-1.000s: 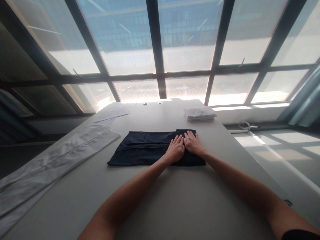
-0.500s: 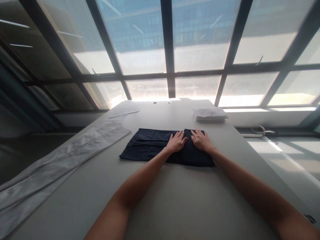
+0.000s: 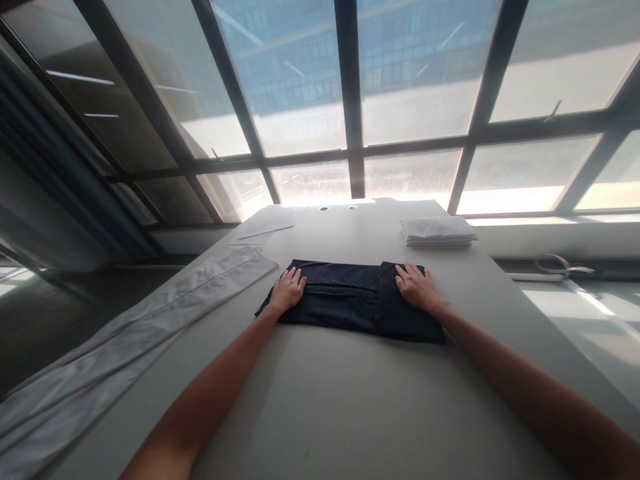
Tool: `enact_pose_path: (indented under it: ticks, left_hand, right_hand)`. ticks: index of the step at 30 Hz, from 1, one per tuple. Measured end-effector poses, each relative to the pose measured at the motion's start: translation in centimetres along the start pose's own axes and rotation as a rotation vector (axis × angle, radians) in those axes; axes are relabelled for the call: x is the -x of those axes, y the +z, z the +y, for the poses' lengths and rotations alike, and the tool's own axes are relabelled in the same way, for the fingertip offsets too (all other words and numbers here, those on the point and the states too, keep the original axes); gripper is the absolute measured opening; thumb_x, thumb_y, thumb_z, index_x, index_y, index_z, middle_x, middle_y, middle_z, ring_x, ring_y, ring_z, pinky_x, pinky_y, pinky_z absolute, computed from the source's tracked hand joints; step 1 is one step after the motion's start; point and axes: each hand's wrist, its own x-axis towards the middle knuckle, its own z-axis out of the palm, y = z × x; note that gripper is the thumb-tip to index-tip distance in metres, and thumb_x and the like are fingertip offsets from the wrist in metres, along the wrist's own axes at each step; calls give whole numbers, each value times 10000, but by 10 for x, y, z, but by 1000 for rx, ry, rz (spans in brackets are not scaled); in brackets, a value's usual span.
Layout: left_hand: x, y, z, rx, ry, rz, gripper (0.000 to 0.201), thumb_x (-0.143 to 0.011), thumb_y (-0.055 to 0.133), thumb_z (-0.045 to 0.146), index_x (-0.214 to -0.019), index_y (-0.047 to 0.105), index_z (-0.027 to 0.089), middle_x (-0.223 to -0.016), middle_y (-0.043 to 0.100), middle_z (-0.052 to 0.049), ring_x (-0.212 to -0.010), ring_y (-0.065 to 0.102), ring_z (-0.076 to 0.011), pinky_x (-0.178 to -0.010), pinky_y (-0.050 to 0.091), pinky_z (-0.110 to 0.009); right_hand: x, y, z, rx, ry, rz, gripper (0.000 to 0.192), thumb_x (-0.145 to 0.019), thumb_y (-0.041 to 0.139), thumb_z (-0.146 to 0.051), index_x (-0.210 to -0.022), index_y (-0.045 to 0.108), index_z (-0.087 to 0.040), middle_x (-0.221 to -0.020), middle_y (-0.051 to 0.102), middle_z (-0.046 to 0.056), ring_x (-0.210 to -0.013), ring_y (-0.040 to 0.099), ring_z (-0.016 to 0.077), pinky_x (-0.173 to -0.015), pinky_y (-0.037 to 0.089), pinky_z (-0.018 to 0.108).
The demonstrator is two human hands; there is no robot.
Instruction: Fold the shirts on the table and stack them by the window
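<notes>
A dark navy garment (image 3: 340, 297), folded into a long flat shape, lies across the white table (image 3: 320, 400). Its right end is doubled over into a thicker flap, and a seam or opening runs lengthwise along the middle. On the garment's left end rests my left hand (image 3: 289, 291), palm down with the fingers stretched out. My right hand (image 3: 416, 287) lies flat on the folded right end, fingers extended. Neither hand grips the cloth. What kind of garment it is, I cannot make out for sure.
Long grey-white cloth (image 3: 150, 320) stretches along the table's left side. Thin white sheets (image 3: 265, 227) lie at the far left, and a stack of folded white cloth (image 3: 439, 232) sits at the far right. Windows (image 3: 300, 80) rise behind; a cable (image 3: 553, 265) shows beyond the right edge.
My left hand has slid left from the fold to the garment's left end. My right hand stays on the right end. The view has shifted slightly.
</notes>
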Motion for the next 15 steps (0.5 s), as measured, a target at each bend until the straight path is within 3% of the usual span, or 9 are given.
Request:
enact_pose_path:
  ticks: [5, 10, 12, 15]
  left_hand:
    - [6, -16, -30, -94, -156, 32, 538, -1012, 449, 430, -1382, 586, 64, -1387, 615, -243, -1312, 559, -363, -1089, 423, -439]
    - [-6, -40, -44, -10, -267, -133, 432, -891, 633, 530, -997, 719, 120, -1054, 732, -167, -1019, 687, -327, -837, 501, -336]
    - [-10, -46, -53, 115, -284, -203, 413, -820, 710, 569, -772, 680, 160, -810, 700, -88, -830, 679, -283, -689, 462, -302]
    - [-11, -52, -66, 330, -310, -281, 521, -699, 802, 629, -564, 538, 201, -541, 490, 10, -637, 572, -212, -573, 354, -281]
  right_hand:
    - [0, 1, 2, 16, -13, 10, 563, -1061, 281, -341, -1564, 438, -141, -1634, 363, 203, -1531, 296, 327, -1199, 223, 641]
    - [1, -1, 4, 34, -53, -1, 568, -1061, 275, -365, -1558, 450, -152, -1629, 379, 191, -1525, 316, 306, -1208, 244, 606]
    - [2, -2, 3, 36, -61, -2, 569, -1060, 275, -371, -1558, 454, -160, -1628, 385, 180, -1526, 316, 303, -1212, 246, 593]
    - [1, 0, 4, 50, -68, 3, 569, -1060, 272, -377, -1558, 457, -174, -1629, 391, 169, -1526, 315, 308, -1211, 250, 592]
